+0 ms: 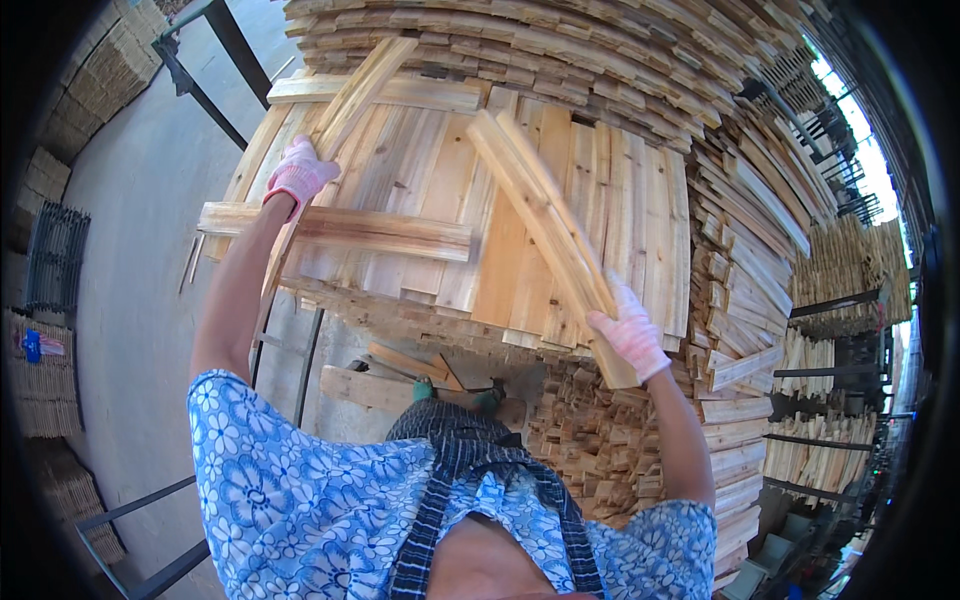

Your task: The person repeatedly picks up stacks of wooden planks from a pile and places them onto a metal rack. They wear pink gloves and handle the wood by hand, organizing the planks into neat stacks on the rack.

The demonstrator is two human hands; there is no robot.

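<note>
My left hand (301,174), in a pink and white knit glove, grips a long narrow wooden board (364,94) slanting across the left side of a layer of boards. My right hand (628,330), gloved the same way, is closed on a pair of wooden boards (536,225), held tilted over the right half of the layer and slightly blurred. Beneath both hands lies the layer of planks (442,176), side by side on a stack. Across its left part rest two crosswise boards, a nearer one (382,231) and a farther one (431,94).
A tall stack of lumber (525,45) rises behind the layer. Loose boards (742,322) are piled at the right, above a heap of short wood pieces (592,435). Dark metal frame bars (217,67) stand at the left beside the concrete floor (142,247).
</note>
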